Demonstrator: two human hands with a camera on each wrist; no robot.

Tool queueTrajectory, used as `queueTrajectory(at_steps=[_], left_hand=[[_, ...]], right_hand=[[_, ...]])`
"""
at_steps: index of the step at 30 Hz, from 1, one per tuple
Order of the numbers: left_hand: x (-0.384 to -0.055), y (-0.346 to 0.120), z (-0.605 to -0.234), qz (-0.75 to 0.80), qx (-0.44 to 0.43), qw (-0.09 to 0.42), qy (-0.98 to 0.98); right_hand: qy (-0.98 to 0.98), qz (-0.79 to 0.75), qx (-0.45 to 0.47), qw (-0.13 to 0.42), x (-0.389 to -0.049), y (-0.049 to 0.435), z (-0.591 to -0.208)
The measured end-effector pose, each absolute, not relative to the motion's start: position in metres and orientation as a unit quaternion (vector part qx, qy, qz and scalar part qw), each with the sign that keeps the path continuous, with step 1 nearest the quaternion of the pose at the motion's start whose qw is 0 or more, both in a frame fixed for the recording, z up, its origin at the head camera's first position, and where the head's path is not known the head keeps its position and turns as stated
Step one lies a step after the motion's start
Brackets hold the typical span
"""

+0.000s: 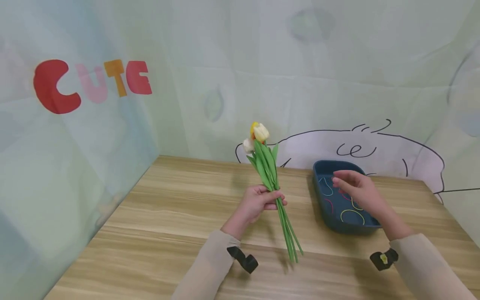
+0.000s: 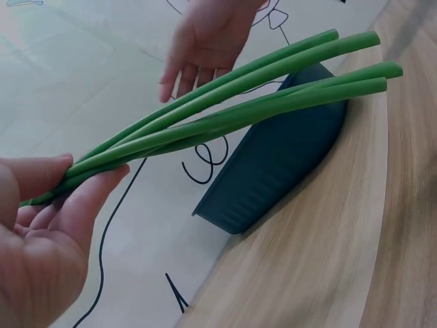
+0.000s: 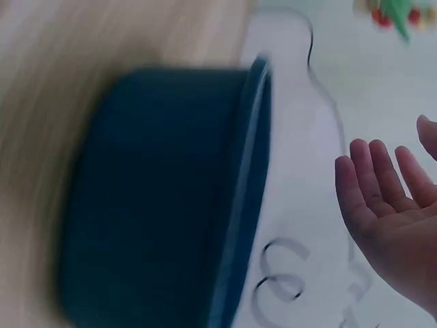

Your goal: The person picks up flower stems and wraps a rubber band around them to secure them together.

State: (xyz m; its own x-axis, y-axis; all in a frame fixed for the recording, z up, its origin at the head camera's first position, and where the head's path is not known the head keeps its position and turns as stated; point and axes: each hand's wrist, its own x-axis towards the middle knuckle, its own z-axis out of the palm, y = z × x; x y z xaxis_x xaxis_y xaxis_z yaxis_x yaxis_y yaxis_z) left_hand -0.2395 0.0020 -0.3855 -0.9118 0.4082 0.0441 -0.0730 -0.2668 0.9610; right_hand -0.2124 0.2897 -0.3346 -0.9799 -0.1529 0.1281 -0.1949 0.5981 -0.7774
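The worktop [image 1: 168, 208] spreads widely left of the tulips [image 1: 266, 164]; the blue bin [image 1: 339, 227] stands near its far edge, rightward. The left hand [image 1: 260, 202] pinches the tulips' stems; to their right, the right hand [image 1: 360, 191], fingers relaxed, holding nothing, hovers above the bin.

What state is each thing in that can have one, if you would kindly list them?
Flowers: bunched, held at a tilt
Stems: gathered at one end, spread at the other
Left grip: curled round the stems
Right grip: empty, fingers relaxed
Bin: upright, open-topped
Bands: loose inside the bin
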Motion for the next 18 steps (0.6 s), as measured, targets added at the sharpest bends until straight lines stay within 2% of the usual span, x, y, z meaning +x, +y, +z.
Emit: queueTrajectory(at_steps=[3,8,18], left_hand=[[-0.239,0.002,-0.385,0.784,0.14,0.151,0.586],[-0.237,0.003,-0.383,0.783,0.136,0.149,0.588],[-0.237,0.003,-0.384,0.78,0.135,0.154,0.591]], right_hand=[[-0.899,0.434,0.057,0.024,-0.22,0.302,-0.342],[-0.91,0.414,0.015,-0.01,-0.23,0.309,-0.358],[-0.93,0.359,0.037,-0.074,-0.25,0.311,-0.392]])
